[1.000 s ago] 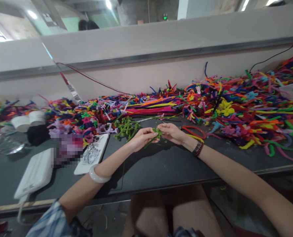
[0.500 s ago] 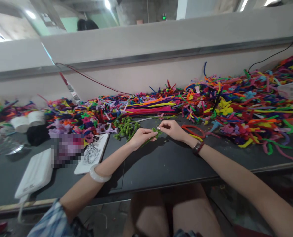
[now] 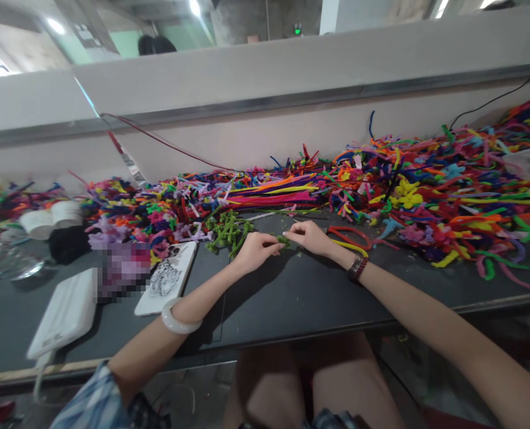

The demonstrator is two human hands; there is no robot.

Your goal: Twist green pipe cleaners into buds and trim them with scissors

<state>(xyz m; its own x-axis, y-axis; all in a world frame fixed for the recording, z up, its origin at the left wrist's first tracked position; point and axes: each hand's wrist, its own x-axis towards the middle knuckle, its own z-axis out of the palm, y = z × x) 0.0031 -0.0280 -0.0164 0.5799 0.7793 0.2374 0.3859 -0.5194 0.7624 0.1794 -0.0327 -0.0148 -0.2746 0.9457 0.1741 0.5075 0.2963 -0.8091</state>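
My left hand [image 3: 256,250] and my right hand [image 3: 310,236] meet over the dark table [image 3: 291,298], both pinched on a short green pipe cleaner piece [image 3: 284,241] between them. The fingers of each hand are closed on its ends. Just left of my left hand lies a small heap of bent green pipe cleaner pieces [image 3: 226,229]. A white bangle sits on my left wrist and a dark bracelet on my right wrist.
A long pile of many-coloured pipe cleaners [image 3: 425,185] runs along the back wall. Red-handled scissors [image 3: 352,235] lie right of my hands. A phone [image 3: 166,277], a white power bank [image 3: 63,316], white cups [image 3: 50,217] and a glass dish [image 3: 5,259] lie at the left.
Both hands have dropped slightly toward the table and drawn closer together on the green piece, which now shows less between the fingers.
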